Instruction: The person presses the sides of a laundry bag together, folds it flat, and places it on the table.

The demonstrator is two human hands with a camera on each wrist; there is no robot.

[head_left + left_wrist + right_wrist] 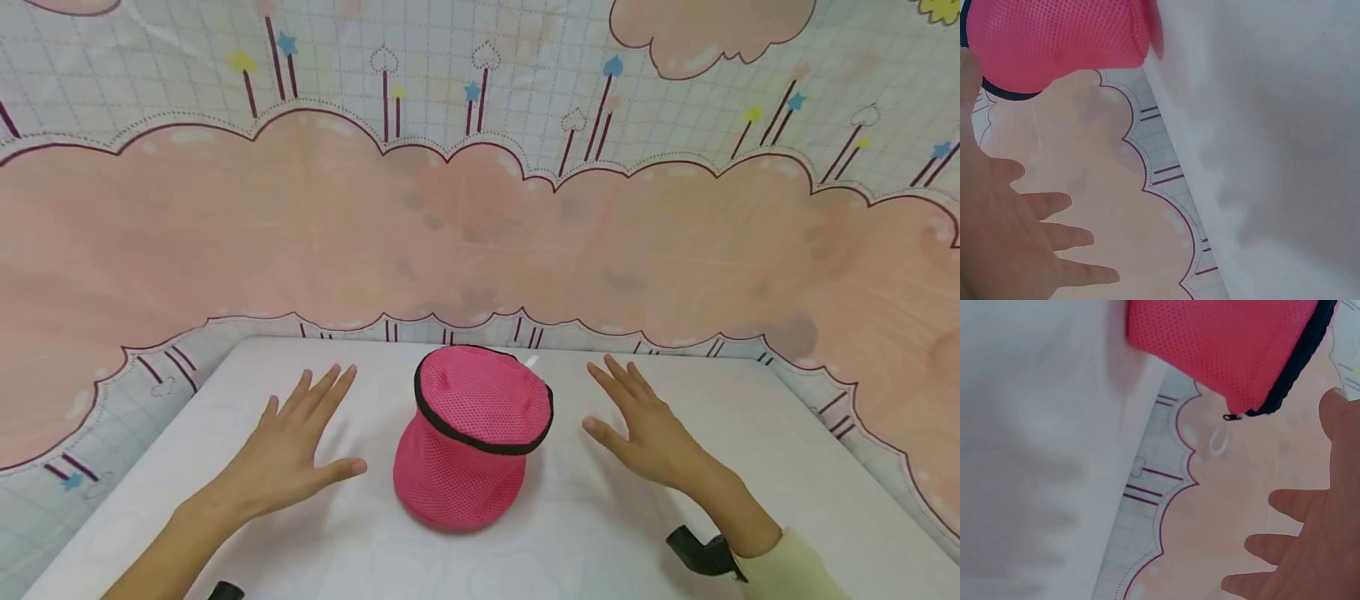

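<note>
A pink mesh bag (461, 475) with a black zipper round its round top stands upright on the white table, its upper part leaning a little right. To its left, my left hand (288, 454) is held with fingers spread, apart from the bag. My right hand (648, 429) is on the other side, fingers extended and thumb toward the bag, holding nothing. In the right wrist view, a zipper pull (1232, 417) with a white loop (1219, 440) hangs at the end of the black zipper (1300, 359). The left wrist view shows the bag's side (1085, 37) above my spread fingers.
The white tabletop (570, 533) extends around the bag and under both hands. Behind it hangs a cloth (480, 242) printed with peach clouds and small stars. A black strap (701, 552) is at my right wrist, beside a pale yellow sleeve (791, 571).
</note>
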